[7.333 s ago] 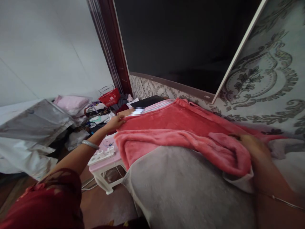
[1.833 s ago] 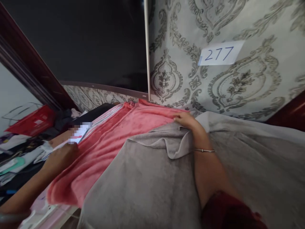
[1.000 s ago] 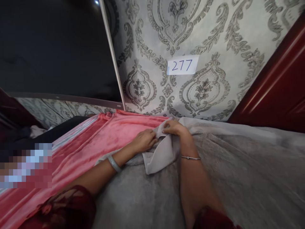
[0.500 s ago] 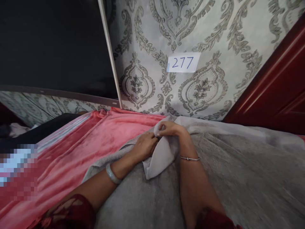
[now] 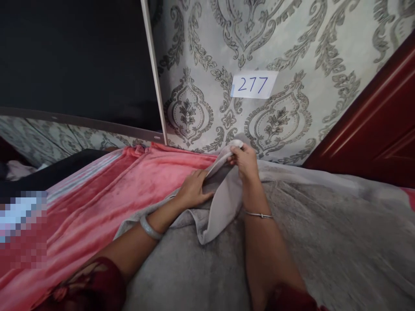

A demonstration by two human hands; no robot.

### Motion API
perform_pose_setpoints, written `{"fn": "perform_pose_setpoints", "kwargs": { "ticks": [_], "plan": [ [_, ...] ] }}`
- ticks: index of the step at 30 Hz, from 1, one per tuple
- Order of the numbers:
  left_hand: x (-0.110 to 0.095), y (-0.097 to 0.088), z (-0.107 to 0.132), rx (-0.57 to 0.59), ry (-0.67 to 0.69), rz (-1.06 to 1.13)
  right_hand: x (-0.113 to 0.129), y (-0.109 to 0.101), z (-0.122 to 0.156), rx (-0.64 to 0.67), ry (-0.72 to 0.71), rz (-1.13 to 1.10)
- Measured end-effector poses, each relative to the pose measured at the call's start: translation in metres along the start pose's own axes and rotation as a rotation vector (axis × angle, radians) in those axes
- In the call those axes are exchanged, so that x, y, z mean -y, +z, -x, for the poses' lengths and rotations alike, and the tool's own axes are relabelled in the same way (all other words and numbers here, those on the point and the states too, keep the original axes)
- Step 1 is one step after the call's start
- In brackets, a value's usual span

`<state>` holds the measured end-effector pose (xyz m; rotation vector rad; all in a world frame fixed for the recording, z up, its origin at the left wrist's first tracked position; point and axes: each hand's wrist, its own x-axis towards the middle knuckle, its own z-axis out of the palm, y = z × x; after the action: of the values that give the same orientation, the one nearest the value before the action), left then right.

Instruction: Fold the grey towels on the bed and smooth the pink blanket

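Observation:
A grey blanket (image 5: 311,242) covers the bed in front of me, over a pink fleece blanket (image 5: 106,198) that spreads to the left. My right hand (image 5: 245,160) is closed on a folded corner of the grey blanket and lifts it near the wall. My left hand (image 5: 194,190) grips the grey blanket's edge just left of that, fingers curled on the cloth. Both wrists wear bangles.
Patterned wallpaper with a paper label reading 277 (image 5: 253,84) rises behind the bed. A dark panel with a white frame (image 5: 78,60) is at the left, a dark red wooden board (image 5: 376,125) at the right. A black object (image 5: 48,172) lies beyond the pink blanket.
My right hand has lifted the grey blanket's corner higher toward the wall. My left hand has shifted slightly down onto the blanket's edge; earlier it was far left on the pink blanket.

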<state>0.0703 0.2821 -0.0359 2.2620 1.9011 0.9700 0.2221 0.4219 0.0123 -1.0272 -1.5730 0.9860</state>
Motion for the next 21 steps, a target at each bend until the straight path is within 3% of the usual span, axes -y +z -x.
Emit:
{"fn": "perform_pose_setpoints", "kwargs": {
  "ticks": [2, 4, 7, 10, 12, 14, 16, 18, 19, 21],
  "plan": [
    [0.005, -0.012, -0.004, -0.034, -0.054, -0.078, -0.002, 0.002, -0.002, -0.009, 0.003, -0.292],
    [0.021, -0.025, -0.009, -0.078, -0.239, -0.145, -0.004, 0.008, 0.0, 0.015, -0.034, -0.398],
    [0.055, -0.04, -0.014, -0.098, -0.487, -0.175, -0.006, 0.025, 0.009, 0.17, -0.132, -0.286],
    [0.078, -0.046, -0.012, -0.056, -0.553, -0.151, -0.007, 0.04, 0.017, 0.33, -0.195, -0.068],
    [0.079, -0.046, -0.009, -0.078, -0.567, -0.161, -0.007, 0.044, 0.018, 0.37, -0.212, 0.045],
    [0.07, -0.044, -0.009, -0.141, -0.494, -0.202, -0.009, 0.044, 0.015, 0.382, -0.227, 0.124],
    [0.06, -0.036, -0.01, -0.122, -0.266, -0.241, -0.011, 0.041, 0.012, 0.385, -0.226, 0.219],
    [0.055, -0.024, -0.011, 0.024, -0.014, -0.241, -0.015, 0.037, 0.011, 0.406, -0.218, 0.404],
    [0.056, -0.017, -0.012, 0.122, 0.048, -0.228, -0.016, 0.036, 0.011, 0.44, -0.203, 0.526],
    [0.062, -0.004, -0.011, 0.273, 0.043, -0.198, -0.019, 0.033, 0.013, 0.528, -0.16, 0.744]
  ]
}}
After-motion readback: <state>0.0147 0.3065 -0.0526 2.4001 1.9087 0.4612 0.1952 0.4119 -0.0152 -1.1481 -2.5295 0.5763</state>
